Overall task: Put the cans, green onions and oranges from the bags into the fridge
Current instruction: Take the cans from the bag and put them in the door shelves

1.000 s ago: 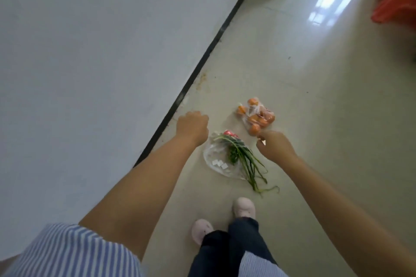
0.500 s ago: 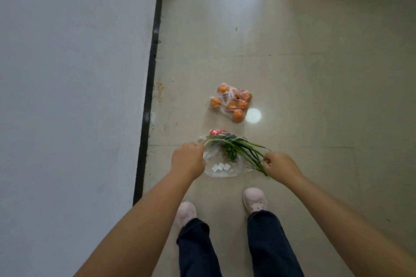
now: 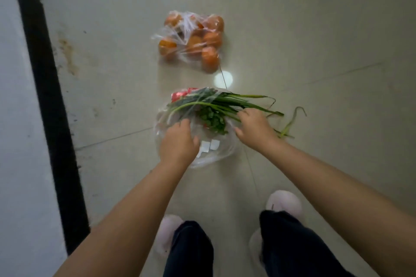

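Both hands down on clear bag [image 3: 216, 153] on floor [image 3: 315, 29], just beyond person's feet. Left hand [image 3: 179, 141] on bag's left side, fingers bent onto the plastic; real grip or not, can't tell. Right hand [image 3: 254, 127] w/ fingers spread over green onions [image 3: 225, 101], which stick out to the right. Red item [image 3: 182, 94] at bag's far edge, maybe a can. Oranges [image 3: 195, 40] in separate clear bag farther off, apart.

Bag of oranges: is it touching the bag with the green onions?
Apart. The head view shows bare floor between the bag of oranges and the green-onion bag.
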Tool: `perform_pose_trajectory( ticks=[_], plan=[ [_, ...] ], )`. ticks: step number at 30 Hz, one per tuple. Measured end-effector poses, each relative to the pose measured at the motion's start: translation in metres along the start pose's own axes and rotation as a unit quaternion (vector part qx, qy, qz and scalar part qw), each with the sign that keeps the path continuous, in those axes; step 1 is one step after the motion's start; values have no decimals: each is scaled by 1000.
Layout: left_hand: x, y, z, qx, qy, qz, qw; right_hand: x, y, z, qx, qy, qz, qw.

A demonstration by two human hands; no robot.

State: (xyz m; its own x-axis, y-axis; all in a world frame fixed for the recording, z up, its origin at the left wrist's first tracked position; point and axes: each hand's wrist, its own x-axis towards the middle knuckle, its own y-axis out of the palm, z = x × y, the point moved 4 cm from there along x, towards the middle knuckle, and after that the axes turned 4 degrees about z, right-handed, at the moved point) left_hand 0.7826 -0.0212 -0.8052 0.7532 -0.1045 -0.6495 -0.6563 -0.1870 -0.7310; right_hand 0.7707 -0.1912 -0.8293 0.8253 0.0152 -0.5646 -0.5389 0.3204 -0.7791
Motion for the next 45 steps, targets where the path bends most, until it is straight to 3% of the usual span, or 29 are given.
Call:
perform_pose_trajectory(
  ticks=[4,10,15,19,22,28,32,36,38,40,43,45],
  plan=[
    [82,64,-3,9,66,-82,994,70,62,-32,-30,-14,-43,999],
    [165,76,-1,38,121,-202,971,145,95,-62,-67,18,-51,996],
    [167,66,2,57,107,-188,974,118,101,-41,-73,-49,-140,986],
    [169,49,3,-4,130,-172,976,99,105,-41,-93,-128,-289,944],
    [170,37,7,-84,143,-168,972,89,113,-46,-124,-184,-346,911],
    [167,35,7,-138,124,-156,970,76,125,-51,-146,-232,-344,898],
    [169,37,2,-124,110,-140,976,95,108,-42,-121,-253,-295,913],
    [171,39,1,-94,82,-158,980,124,98,-30,-86,-159,-126,975],
    [172,35,1,-79,67,-167,981,132,101,-25,-70,-114,-63,989],
    [173,32,-1,-72,65,-178,979,126,101,-15,-72,-137,-86,984],
    [174,29,-3,-24,71,-215,974,112,109,-7,-95,-227,-237,940],
    [174,26,-1,-4,73,-254,964,100,122,-7,-121,-258,-286,915]
  ],
)
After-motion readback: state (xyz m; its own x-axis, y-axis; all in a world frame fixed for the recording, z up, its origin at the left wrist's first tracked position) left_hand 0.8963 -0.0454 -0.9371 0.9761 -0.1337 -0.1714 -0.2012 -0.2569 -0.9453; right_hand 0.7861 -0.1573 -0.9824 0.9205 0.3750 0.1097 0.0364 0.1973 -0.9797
